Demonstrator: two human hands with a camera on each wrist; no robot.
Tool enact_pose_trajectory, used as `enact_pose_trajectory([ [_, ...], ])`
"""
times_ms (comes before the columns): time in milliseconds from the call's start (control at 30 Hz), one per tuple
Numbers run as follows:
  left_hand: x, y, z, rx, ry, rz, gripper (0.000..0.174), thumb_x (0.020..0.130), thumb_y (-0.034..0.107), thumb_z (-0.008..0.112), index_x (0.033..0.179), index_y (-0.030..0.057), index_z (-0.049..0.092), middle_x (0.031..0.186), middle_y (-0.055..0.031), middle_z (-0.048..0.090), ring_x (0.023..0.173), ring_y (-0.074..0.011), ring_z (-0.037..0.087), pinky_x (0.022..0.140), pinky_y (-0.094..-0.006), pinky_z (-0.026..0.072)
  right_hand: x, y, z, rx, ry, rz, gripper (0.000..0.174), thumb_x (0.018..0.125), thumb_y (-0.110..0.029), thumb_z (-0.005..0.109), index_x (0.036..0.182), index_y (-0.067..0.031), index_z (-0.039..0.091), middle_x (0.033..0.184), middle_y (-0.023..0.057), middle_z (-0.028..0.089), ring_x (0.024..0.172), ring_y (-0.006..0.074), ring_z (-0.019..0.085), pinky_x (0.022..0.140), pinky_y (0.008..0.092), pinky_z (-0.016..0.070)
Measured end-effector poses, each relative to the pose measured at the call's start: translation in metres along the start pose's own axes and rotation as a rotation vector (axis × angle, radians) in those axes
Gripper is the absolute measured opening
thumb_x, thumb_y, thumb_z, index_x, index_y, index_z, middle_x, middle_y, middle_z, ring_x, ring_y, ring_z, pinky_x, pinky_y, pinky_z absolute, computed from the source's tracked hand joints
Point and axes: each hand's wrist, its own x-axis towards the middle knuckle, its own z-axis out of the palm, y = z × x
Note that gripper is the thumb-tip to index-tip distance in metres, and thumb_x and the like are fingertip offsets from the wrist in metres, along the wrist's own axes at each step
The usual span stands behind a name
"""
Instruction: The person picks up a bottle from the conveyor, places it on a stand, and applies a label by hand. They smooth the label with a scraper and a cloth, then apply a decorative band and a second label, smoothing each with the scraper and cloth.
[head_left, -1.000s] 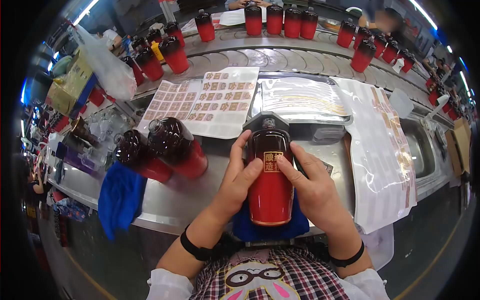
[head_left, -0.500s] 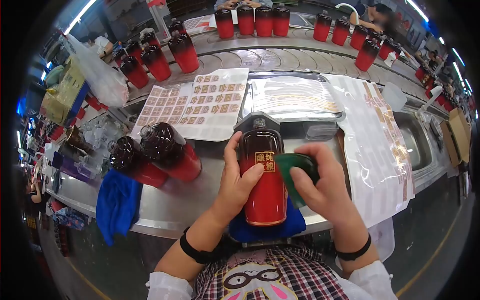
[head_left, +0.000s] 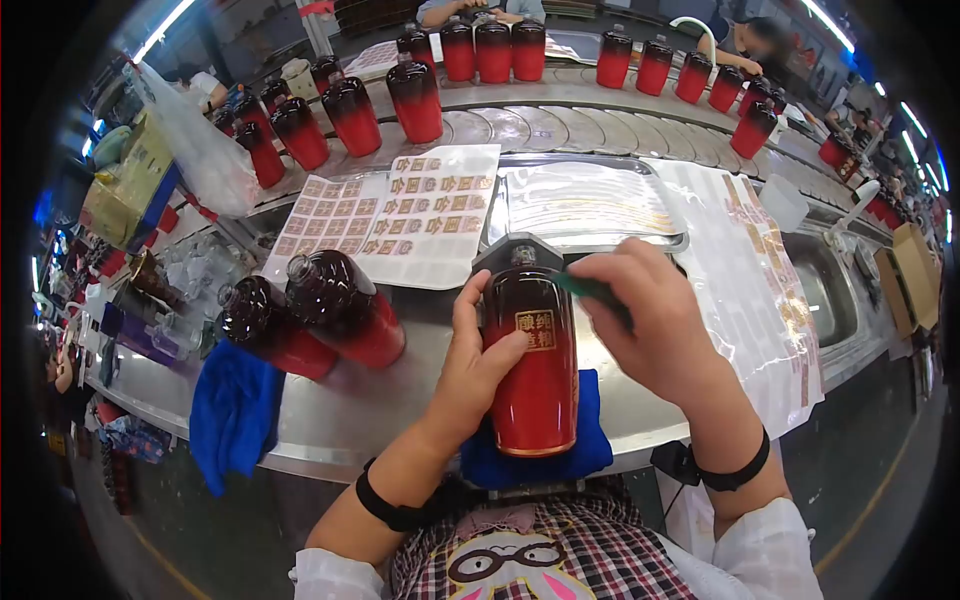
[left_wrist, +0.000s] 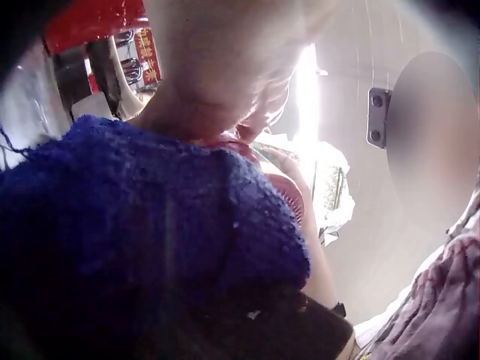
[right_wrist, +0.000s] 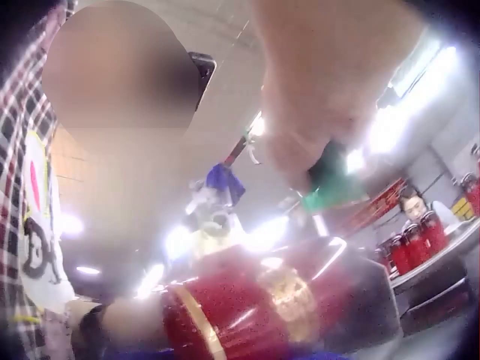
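Note:
A red bottle with a black top (head_left: 535,400) lies tilted on a folded blue cloth (head_left: 593,450), its neck against a dark grey holder. On its front is a gold square label (head_left: 541,322). My left hand (head_left: 466,365) holds the bottle's left side, thumb beside the label. My right hand (head_left: 655,320) pinches a dark green flat tool (head_left: 597,292) at the bottle's upper right. In the right wrist view the green tool (right_wrist: 334,187) hangs from the right hand (right_wrist: 315,97) above the bottle (right_wrist: 240,311). The blue cloth (left_wrist: 150,225) fills much of the left wrist view.
Two more bottles (head_left: 345,310) stand to the left by a blue cloth (head_left: 232,410). Sticker sheets (head_left: 425,215), a metal tray with strips (head_left: 585,205) and a long sheet (head_left: 745,300) lie beyond and right. Bottles stand along the conveyor (head_left: 550,128); a sink (head_left: 822,290) is far right.
The right hand left the bottle's side, came to hold the green tool, and moved it up to the bottle's shoulder. The left hand kept its hold. Bottles on the conveyor shifted.

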Motion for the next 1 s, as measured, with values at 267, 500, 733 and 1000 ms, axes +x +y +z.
enact_pose_trajectory([
  [267, 0.003, -0.002, 0.001, -0.039, 0.02, 0.034, 0.069, 0.096, 0.018, 0.056, 0.15, 0.0004, 0.015, 0.138, -0.0162, 0.044, 0.124, -0.0201, 0.048, 0.105, -0.0336, 0.0397, -0.047, -0.008, 0.021, -0.084, -0.159, 0.042, 0.067, 0.074, 0.01, 0.058, 0.139, -0.0068, 0.051, 0.139, 0.0266, 0.046, 0.112, 0.0422, 0.053, 0.096, 0.0442, 0.0471],
  [500, 0.006, -0.007, -0.001, 0.074, 0.038, 0.08, 0.068, 0.096, 0.021, 0.059, 0.147, -0.0018, 0.02, 0.138, -0.0172, 0.045, 0.125, -0.0206, 0.048, 0.105, -0.0335, 0.0396, -0.06, -0.01, 0.036, -0.017, -0.179, 0.077, 0.07, 0.074, 0.008, 0.059, 0.141, -0.0115, 0.052, 0.141, 0.0296, 0.043, 0.117, 0.0424, 0.053, 0.101, 0.0463, 0.0448],
  [733, 0.006, -0.007, 0.001, 0.081, 0.058, 0.101, 0.065, 0.097, 0.02, 0.058, 0.146, -0.0024, 0.022, 0.134, -0.0176, 0.049, 0.121, -0.0201, 0.051, 0.103, -0.033, 0.0419, -0.061, -0.013, 0.037, 0.007, -0.134, 0.096, 0.066, 0.073, 0.007, 0.061, 0.137, -0.0092, 0.056, 0.139, 0.0293, 0.046, 0.114, 0.0416, 0.055, 0.099, 0.0458, 0.0465],
  [1000, 0.006, -0.006, 0.003, 0.124, 0.088, 0.123, 0.068, 0.096, 0.023, 0.06, 0.146, -0.0029, 0.023, 0.13, -0.0183, 0.054, 0.117, -0.0214, 0.055, 0.1, -0.0335, 0.0443, -0.057, -0.013, 0.037, 0.023, -0.105, 0.099, 0.066, 0.071, 0.006, 0.063, 0.135, -0.0093, 0.057, 0.134, 0.0287, 0.048, 0.114, 0.0419, 0.054, 0.098, 0.046, 0.0468],
])
